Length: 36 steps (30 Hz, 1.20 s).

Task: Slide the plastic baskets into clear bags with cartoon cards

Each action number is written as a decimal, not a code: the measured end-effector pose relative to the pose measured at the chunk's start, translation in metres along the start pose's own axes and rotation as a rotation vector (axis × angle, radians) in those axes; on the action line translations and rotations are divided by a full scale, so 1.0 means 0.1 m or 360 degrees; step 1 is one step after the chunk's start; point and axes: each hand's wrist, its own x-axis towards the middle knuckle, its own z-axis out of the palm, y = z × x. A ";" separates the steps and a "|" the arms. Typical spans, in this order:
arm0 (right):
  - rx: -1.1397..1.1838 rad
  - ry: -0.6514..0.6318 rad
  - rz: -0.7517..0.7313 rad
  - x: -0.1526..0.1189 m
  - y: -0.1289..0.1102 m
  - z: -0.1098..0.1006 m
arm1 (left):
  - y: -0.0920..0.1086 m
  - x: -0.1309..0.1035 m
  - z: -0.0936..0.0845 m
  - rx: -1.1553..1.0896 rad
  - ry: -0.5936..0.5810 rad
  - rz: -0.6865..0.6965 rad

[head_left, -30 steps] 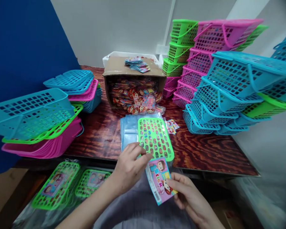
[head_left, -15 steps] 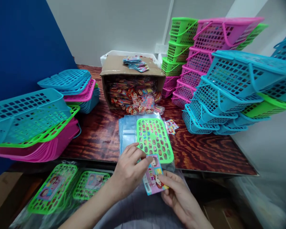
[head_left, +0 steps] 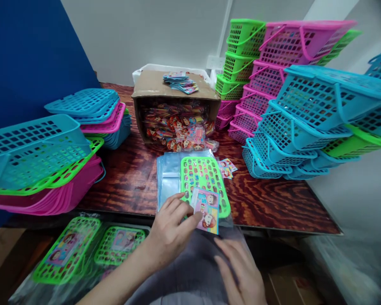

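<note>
My left hand [head_left: 171,226] holds a printed cartoon card [head_left: 211,201] between thumb and fingers. The card overlaps the near part of a green perforated basket lid [head_left: 224,206]. The lid lies on a stack of clear plastic bags [head_left: 170,184] at the table's front edge. My right hand [head_left: 241,269] is below and to the right of the card, apart from it, with its thumb and fingers spread and nothing between them. A few small cartoon cards [head_left: 227,168] lie just right of the lid.
An open cardboard box [head_left: 176,91] of wrapped items stands behind, with more cards [head_left: 180,82] on top. Stacked blue baskets [head_left: 285,131], pink baskets [head_left: 268,78] and green baskets [head_left: 241,65] rise at right. Nested baskets [head_left: 38,148] stand left. Bagged green baskets [head_left: 66,250] lie lower left.
The card has moved up onto the green lid and turned more upright. My right hand has let go of it and drawn down and away.
</note>
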 end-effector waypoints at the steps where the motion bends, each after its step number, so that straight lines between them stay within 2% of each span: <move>1: -0.0226 0.0002 -0.0340 0.04 -0.04 0.04 | 0.00 0.00 0.00 0.0001 0.0012 0.0001; 2: -0.0405 0.0016 -0.0603 0.11 -0.09 0.07 | 0.00 0.00 0.01 0.0008 0.0025 0.0001; 4: -0.0630 0.0099 -0.0836 0.26 -0.21 0.15 | 0.00 0.00 0.01 0.0037 0.0053 0.0000; 8: -0.0739 0.0224 -0.0818 0.41 -0.33 0.26 | 0.00 0.00 0.02 0.0055 0.0077 -0.0013; 11: -0.0815 0.0164 -0.0862 0.42 -0.27 0.32 | 0.01 -0.01 0.02 0.0036 0.0068 -0.0012; 14: -0.0862 0.0071 -0.0773 0.48 -0.20 0.35 | 0.01 -0.02 0.02 0.0027 0.0061 0.0000; 18: -0.0891 -0.0022 -0.0664 0.69 -0.15 0.34 | 0.03 -0.04 0.04 -0.0005 0.0073 -0.0009; 23: -0.1031 0.0060 -0.0618 0.91 -0.16 0.40 | 0.05 -0.07 0.07 -0.0035 0.0093 -0.0066; 26: -0.1037 0.0099 -0.0676 0.84 -0.19 0.41 | 0.06 -0.07 0.07 -0.0047 0.0073 -0.0111; 31: -0.0942 0.0037 -0.0895 0.52 -0.16 0.35 | 0.06 -0.09 0.06 -0.0093 0.0027 -0.0117; 36: -0.1014 0.0037 -0.0800 0.52 -0.12 0.33 | 0.06 -0.09 0.07 -0.0122 0.0043 -0.0131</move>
